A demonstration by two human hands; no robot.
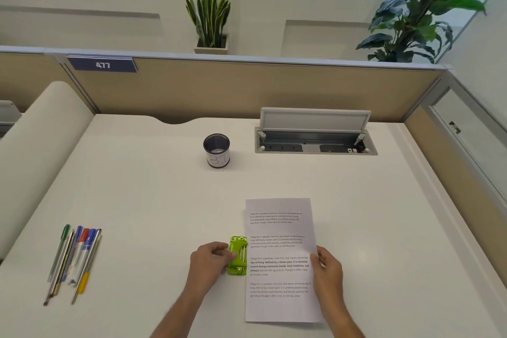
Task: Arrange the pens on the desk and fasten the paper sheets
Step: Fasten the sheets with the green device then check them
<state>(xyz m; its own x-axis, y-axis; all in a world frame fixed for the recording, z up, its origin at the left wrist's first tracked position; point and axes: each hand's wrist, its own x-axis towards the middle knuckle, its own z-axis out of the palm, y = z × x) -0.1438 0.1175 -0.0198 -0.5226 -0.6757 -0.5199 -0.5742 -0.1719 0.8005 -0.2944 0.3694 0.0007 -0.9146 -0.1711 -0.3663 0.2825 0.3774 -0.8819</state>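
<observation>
A dark mesh cup [216, 149] and an open cable hatch [315, 134] sit far back on the white tabletop [151, 200]; pens [74, 258] lie bunched far left. Close to me, my left grip [211, 259] pinches a green stapler [238, 255] at the left edge of the paper sheets [279, 228], and my right grip [327, 266] pinches their right edge.

Open cable tray [315, 143]; snake plant [210, 8]; sign [103, 64]

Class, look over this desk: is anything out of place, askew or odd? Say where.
The pens lie loose in a slanted heap at the left of the desk, while the pen cup stands without pens. The cable hatch at the back is open.
</observation>
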